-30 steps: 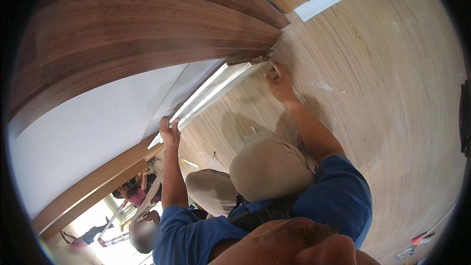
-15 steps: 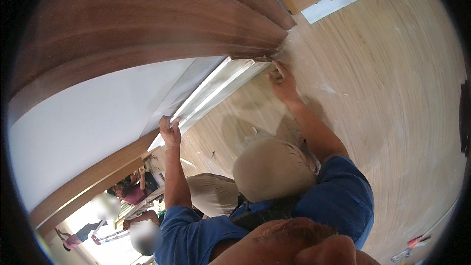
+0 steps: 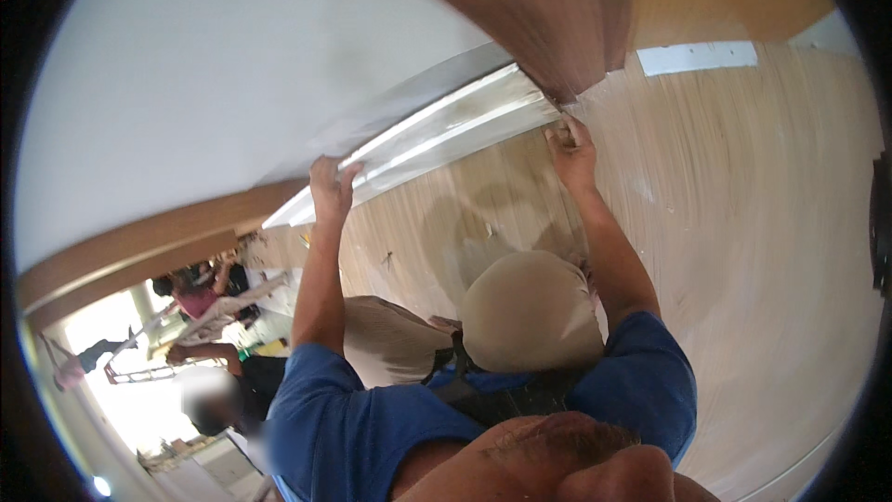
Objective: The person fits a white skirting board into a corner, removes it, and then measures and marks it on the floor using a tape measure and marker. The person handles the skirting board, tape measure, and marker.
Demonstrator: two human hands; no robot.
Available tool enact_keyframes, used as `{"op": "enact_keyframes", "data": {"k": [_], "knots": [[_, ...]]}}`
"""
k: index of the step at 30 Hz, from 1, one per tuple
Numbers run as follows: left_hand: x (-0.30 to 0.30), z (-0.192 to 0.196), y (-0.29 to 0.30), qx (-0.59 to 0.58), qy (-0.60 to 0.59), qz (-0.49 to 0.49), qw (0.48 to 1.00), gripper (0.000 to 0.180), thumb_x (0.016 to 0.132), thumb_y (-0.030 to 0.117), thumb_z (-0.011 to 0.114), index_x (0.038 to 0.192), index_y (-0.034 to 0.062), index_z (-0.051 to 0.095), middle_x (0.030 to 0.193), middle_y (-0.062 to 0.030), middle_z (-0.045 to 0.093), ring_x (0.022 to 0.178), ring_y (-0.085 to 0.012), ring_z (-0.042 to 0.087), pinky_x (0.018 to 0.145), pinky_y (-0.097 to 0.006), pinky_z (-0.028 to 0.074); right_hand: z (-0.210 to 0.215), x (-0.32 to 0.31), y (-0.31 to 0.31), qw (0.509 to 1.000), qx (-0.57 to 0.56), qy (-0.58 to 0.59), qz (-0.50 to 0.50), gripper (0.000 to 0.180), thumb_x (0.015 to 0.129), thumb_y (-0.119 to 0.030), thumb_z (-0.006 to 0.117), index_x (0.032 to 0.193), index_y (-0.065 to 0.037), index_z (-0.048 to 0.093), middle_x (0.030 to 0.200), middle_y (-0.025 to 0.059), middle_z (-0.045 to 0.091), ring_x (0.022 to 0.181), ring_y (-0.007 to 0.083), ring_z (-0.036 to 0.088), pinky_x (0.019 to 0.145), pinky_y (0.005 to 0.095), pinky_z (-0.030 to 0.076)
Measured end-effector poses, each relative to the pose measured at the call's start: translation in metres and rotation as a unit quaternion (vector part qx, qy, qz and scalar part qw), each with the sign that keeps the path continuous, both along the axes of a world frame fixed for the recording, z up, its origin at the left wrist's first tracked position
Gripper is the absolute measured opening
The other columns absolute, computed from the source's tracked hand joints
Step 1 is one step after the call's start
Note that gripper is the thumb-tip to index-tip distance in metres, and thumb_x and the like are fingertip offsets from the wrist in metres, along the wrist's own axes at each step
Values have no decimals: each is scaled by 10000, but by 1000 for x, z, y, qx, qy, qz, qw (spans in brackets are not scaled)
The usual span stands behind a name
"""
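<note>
Along white strip (image 3: 446, 135), your left hand (image 3: 332, 190) clamped on upper edge, your right hand (image 3: 574, 158) at right end, grip unclear; uneven pressure could tilt it.

Left hand (image 3: 330, 188) in upper half, left of centre — fingers bent in grip, thumb apart on right side. Left forearm (image 3: 321, 279) nearly vertical in frame. Right hand (image 3: 574, 156) right of centre, slightly higher; fingers curled, tips toward top. Right forearm (image 3: 613, 246) slants up and leftward from lower right. Both arms stretched forward, hands well apart — bent knee (image 3: 531, 311) between forearms, lower middle.
</note>
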State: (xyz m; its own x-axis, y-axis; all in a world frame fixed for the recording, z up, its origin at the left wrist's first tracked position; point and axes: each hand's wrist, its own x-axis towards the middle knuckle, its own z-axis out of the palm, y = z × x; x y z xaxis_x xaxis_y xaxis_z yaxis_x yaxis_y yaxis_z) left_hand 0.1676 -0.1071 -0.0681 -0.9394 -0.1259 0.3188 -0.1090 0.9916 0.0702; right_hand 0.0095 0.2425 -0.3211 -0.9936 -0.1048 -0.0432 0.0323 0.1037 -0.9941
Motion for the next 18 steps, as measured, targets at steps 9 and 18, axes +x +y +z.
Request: {"op": "enact_keyframes", "data": {"k": [9,18], "knots": [[3,3,-16,-14,40,0,999,328,838,283,792,848,-1,628,824,-168,623,823,-388,587,798,-453,455,22,-8,-21,991,-60,-116,35,614,871,-213,783,1372,48,542,1307,192,620,1071,224,626,904,323,504],[-18,-3,-16,-5,39,34,999,390,810,373,793,816,-4,696,840,-145,672,840,-374,599,865,-449,446,19,-7,-45,982,-99,-142,75,776,907,-164,761,1501,91,333,1493,267,445,1361,297,483,1091,338,413]]}}
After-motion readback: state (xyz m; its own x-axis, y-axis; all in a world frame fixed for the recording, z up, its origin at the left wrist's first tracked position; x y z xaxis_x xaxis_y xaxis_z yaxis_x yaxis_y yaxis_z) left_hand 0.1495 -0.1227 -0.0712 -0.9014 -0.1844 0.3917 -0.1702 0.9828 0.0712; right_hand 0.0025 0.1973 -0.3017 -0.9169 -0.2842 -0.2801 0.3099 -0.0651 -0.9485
